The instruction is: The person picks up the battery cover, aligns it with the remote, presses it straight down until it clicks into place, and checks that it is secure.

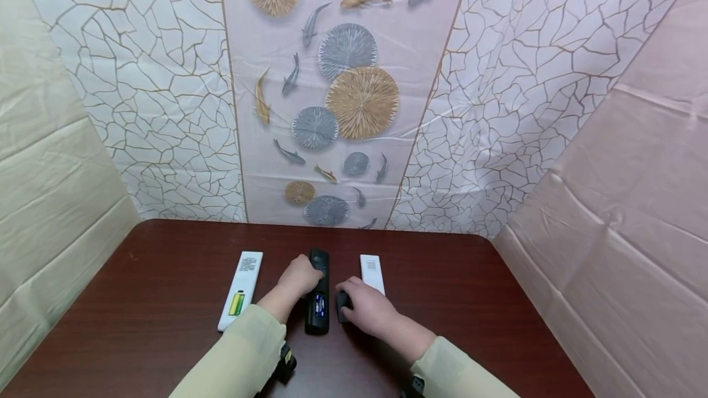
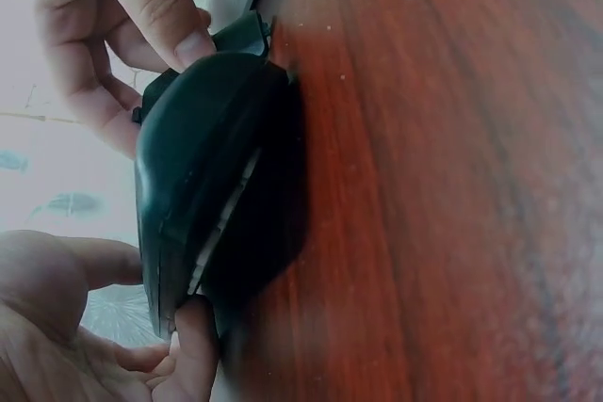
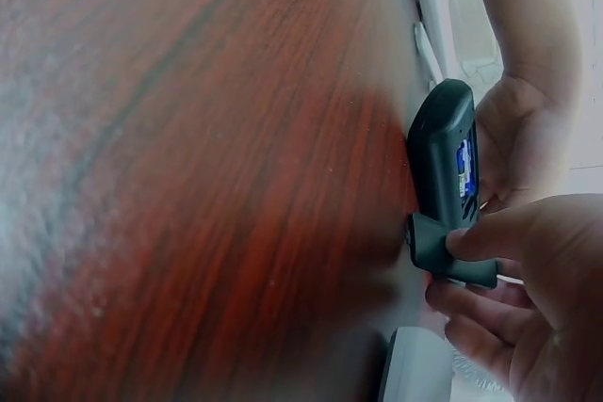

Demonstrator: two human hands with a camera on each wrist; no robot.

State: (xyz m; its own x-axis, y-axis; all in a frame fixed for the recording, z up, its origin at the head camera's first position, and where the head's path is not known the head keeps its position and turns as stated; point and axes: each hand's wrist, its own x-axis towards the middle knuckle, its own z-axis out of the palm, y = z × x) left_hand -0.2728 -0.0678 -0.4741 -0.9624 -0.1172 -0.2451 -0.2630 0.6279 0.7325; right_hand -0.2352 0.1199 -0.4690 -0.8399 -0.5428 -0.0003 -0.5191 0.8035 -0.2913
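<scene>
Black, long, narrow plastic remote control (image 1: 321, 288) lies on the reddish-brown wood-grain table (image 1: 442, 275), blue batteries (image 1: 319, 306) exposed, far end gripped in my left hand (image 1: 298, 276), while my right hand (image 1: 367, 306) pinches a small black plastic cover (image 3: 431, 246) just right of it.

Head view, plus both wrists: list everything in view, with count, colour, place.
table: 1, red-brown, lower half of head view
black remote: 1, black, centre of table
batteries: exact count unclear, blue, exposed in black remote
cover: 1, black, right of black remote
left remote: 1, white, left on table
patch: 1, green-yellow, on left remote; battery or print unclear
right remote: 1, white, right of centre
backdrop: 1, white and pale pink, patterned, behind table
side cloths: 2, beige, flanking table
sleeves: 2, cream, lower frame
wrist devices: 2, black, by sleeves
left hand: 1, bare, gripping black remote
right hand: 1, bare, pinching cover
</scene>
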